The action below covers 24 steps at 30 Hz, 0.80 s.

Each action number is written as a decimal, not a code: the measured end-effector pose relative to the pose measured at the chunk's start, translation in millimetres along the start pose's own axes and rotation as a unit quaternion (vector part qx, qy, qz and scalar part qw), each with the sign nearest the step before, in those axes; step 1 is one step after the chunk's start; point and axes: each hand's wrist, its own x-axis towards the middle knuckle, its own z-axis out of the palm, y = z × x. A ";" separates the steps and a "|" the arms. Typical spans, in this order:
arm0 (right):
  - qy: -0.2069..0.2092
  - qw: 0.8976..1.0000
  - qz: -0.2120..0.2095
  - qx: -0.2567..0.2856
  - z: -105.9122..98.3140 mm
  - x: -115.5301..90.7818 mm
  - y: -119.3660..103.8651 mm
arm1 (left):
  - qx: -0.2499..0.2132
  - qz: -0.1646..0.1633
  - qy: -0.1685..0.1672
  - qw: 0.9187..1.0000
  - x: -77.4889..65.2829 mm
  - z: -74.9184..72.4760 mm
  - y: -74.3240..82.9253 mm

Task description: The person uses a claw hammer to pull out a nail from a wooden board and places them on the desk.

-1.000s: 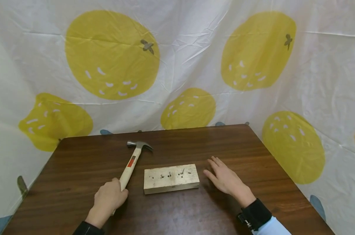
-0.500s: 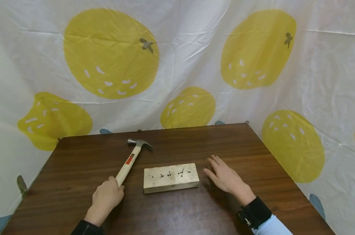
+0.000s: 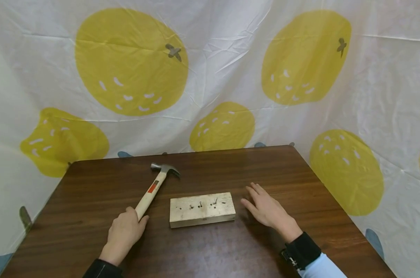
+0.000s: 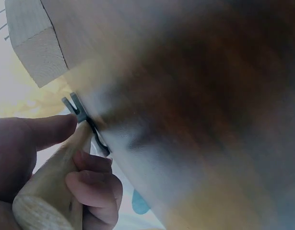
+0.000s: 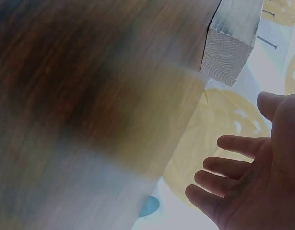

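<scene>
A claw hammer (image 3: 149,195) with a pale wooden handle and a red label lies slanted at the left, its steel head (image 3: 165,168) toward the back. My left hand (image 3: 124,234) grips the lower handle; the left wrist view shows curled fingers (image 4: 92,189) round it and the thumb stretched along it. Right of the hammer, a pale wooden block (image 3: 202,210) rests on the table, with several nails (image 3: 200,204) and holes in its top. My right hand (image 3: 269,210) is just right of the block, fingers extended and holding nothing; in the right wrist view its palm (image 5: 255,177) faces the block's side.
The dark brown wooden table (image 3: 210,255) has rounded back corners. Behind it and along both sides hangs a white cloth (image 3: 223,77) printed with yellow fruit. Both wrists wear dark bands, the right one a black strap (image 3: 301,251) with a buckle.
My left hand has shifted slightly left with the hammer's handle, which now slants more; the handle's butt no longer shows below the hand. The right hand and the block stay in place.
</scene>
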 end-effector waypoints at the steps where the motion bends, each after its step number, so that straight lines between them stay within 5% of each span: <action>1: 0.000 1.000 0.000 -0.001 -0.2 -0.1 0.0 | 0.002 0.002 0.002 1.000 0.1 -0.1 -0.2; 24: 0.000 1.000 -0.003 -0.003 -4.7 0.5 -3.1 | -0.016 -0.014 0.003 1.000 1.0 -7.8 -2.0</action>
